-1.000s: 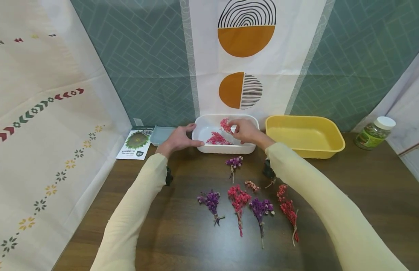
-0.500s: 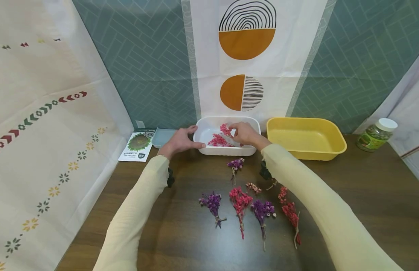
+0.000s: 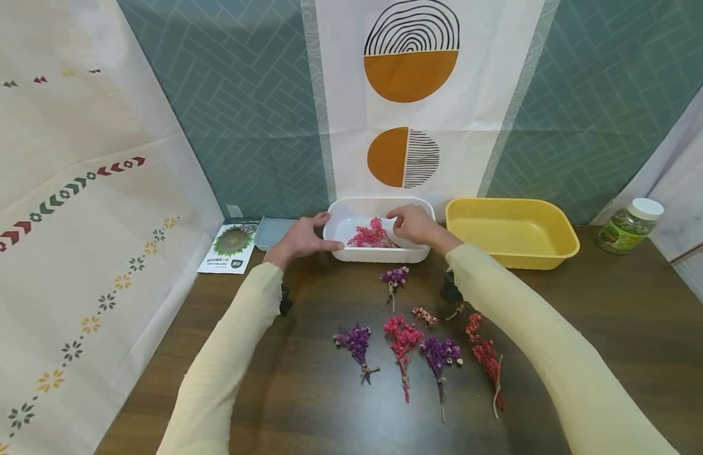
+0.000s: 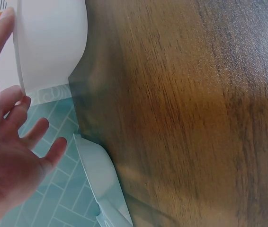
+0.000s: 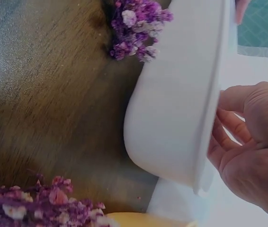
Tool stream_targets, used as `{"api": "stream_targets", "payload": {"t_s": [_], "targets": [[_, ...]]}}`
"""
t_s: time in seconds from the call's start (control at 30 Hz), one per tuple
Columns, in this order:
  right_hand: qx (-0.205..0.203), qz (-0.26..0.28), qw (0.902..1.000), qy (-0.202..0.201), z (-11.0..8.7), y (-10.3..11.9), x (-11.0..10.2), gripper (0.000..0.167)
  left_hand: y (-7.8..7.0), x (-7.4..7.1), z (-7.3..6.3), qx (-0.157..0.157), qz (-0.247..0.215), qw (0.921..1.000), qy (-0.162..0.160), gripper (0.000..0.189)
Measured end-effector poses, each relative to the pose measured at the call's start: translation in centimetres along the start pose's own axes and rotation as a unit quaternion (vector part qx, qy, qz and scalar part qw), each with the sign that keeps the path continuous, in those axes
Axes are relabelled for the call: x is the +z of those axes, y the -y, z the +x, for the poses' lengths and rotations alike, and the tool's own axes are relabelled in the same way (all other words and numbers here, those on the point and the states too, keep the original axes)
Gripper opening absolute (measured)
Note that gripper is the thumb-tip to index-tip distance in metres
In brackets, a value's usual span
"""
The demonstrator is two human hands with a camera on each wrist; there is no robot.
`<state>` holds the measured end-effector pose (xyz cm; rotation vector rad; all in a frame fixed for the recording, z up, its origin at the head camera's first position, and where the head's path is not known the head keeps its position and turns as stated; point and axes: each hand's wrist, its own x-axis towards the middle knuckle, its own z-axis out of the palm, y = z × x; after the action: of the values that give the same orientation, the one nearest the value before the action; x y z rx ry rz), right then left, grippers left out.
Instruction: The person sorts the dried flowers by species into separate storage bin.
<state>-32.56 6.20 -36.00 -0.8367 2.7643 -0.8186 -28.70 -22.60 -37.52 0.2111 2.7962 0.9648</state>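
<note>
Near the centre of the head view, pink dried flowers (image 3: 367,237) lie in a white basin (image 3: 379,255), just left of and below the fingertips of the right hand (image 3: 418,226). Those fingers are loosely bent, with a narrow gap between index finger and thumb, and the flower stems run beneath them; in the right wrist view the rim hides the tips. The left hand (image 3: 302,238) rests on the basin's left end, thumb and index finger spread wide, the thumb on the near rim. On the brown worktop (image 3: 306,411), lower centre, lie a purple bunch (image 3: 355,341), a pink bunch (image 3: 403,336) and others. A yellow basin (image 3: 516,231) stands right of centre, near a white-lidded jar (image 3: 630,226); a sunflower packet (image 3: 228,246) and a pale blue tray (image 3: 270,232) sit left of centre.
</note>
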Motion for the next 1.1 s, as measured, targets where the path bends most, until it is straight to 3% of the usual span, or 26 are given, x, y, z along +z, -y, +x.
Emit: {"api": "stream_targets", "payload": {"t_s": [0.1, 0.53, 0.87, 1.1], "targets": [[-0.010, 0.015, 0.9998, -0.012, -0.6, 0.0, -0.6, 0.040, 0.0, 0.0, 0.0, 0.003, 0.003, 1.0000, 0.001, 0.101], [0.027, 0.073, 0.9969, -0.009, -4.5, 1.0, -4.1, 0.038, 0.0, -0.3, 0.1, 0.004, 0.004, 1.0000, 0.003, 0.101], [0.012, 0.107, 0.9940, -0.021, -7.6, -0.2, -4.1, 0.039, 0.0, -0.1, -0.2, -0.002, -0.013, 0.9999, 0.003, 0.101], [0.012, 0.156, 0.9871, -0.031, -9.6, -0.9, -4.5, 0.040, 0.3, 0.0, 0.0, 0.016, -0.002, 0.9999, -0.002, 0.101]]}}
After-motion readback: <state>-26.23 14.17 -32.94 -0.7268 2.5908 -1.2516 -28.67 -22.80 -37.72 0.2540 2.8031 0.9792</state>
